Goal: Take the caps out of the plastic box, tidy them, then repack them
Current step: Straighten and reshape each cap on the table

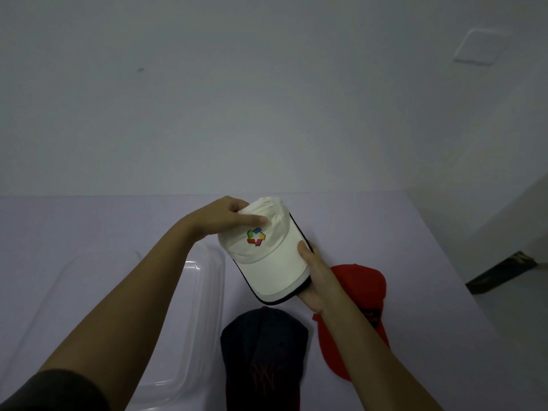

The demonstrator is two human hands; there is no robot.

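A clear plastic box (220, 292) sits at the left of the pale table (89, 221). The left hand (225, 216) pinches the crown of a white cap (275, 262), fingers curled into the fabric. The right hand (314, 280) grips its dark-edged brim, thumb on top, holding it above the table. A navy cap (264, 351) and a red cap (364, 283) lie below. A plain wall (267, 99) rises behind, with a square plate (480, 47) at its upper right.
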